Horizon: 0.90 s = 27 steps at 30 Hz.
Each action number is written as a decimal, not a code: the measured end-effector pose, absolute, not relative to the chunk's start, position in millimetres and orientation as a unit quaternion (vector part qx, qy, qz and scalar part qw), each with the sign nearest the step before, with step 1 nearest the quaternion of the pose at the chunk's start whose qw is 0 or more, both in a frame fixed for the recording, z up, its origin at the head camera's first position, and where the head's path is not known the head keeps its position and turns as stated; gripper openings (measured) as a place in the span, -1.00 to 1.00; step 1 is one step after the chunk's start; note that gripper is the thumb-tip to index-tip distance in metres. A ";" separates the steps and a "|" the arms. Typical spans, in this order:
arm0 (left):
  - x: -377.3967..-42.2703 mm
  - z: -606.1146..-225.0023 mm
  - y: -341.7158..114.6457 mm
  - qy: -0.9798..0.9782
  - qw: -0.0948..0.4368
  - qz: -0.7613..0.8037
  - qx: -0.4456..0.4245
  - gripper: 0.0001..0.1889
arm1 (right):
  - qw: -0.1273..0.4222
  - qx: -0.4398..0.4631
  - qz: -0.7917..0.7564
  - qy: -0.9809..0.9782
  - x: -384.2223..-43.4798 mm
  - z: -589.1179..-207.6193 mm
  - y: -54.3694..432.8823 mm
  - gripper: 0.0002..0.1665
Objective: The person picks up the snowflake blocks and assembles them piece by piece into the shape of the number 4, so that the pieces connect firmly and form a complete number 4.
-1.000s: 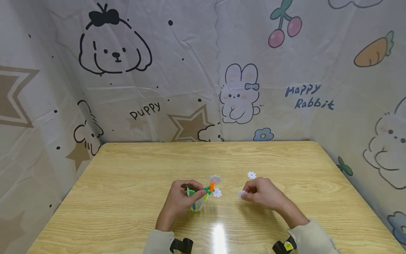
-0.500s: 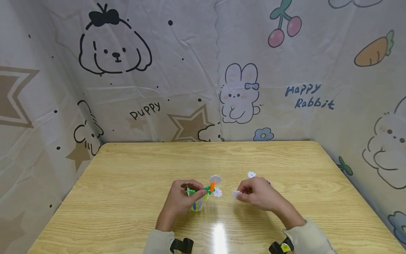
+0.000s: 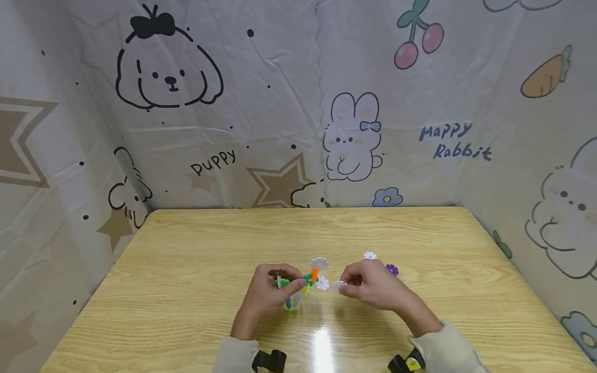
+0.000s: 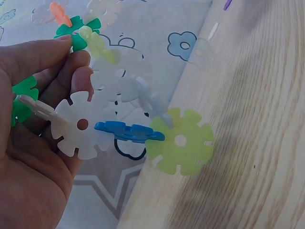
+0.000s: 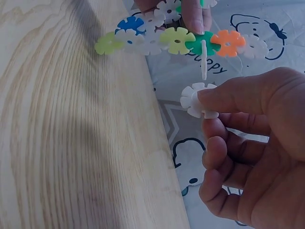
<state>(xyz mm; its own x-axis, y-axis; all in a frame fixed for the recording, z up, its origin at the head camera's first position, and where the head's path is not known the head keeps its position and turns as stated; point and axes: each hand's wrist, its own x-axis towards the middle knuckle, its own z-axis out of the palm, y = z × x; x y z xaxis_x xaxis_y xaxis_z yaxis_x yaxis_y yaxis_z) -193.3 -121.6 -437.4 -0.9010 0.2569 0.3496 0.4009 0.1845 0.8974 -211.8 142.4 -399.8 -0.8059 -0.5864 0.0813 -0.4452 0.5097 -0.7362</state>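
My left hand (image 3: 270, 290) pinches a chain of notched plastic discs by a green disc (image 4: 90, 25), thumb and fingers at its edge. In the left wrist view, a blue disc (image 4: 129, 132) seen edge-on links a white disc (image 4: 71, 133) to a yellow-green disc (image 4: 179, 157). The right wrist view shows an orange disc (image 5: 228, 43) on the green one, and a white disc (image 5: 204, 62) edge-on sticking out of it. Between thumb and index finger, my right hand (image 3: 378, 285) pinches a loose white disc (image 5: 193, 101), a short gap from that edge-on disc.
On the wooden table (image 3: 210, 238), a white disc (image 3: 370, 255) and a purple disc (image 3: 392, 269) lie just beyond my right hand. A printed cloth (image 3: 280, 103) hangs behind the table and along its sides.
My right hand has moved left with the white disc, closer to the chain, and the purple disc has come into sight behind it. The left hand has shifted only slightly right.
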 end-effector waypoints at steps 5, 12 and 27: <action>-193.3 -436.9 -120.4 -0.768 0.056 -0.601 -0.213 -0.93 | 0.090 -0.309 -0.397 0.860 -211.3 -397.4 139.1 -0.89; -193.3 -436.9 -119.1 -0.767 0.054 -0.600 -0.220 -0.93 | 0.100 -0.311 -0.394 0.859 -211.2 -395.9 136.5 -0.91; -192.7 -435.0 -119.2 -0.765 0.051 -0.600 -0.228 -0.92 | 0.093 -0.322 -0.397 0.855 -208.0 -395.7 135.1 -0.95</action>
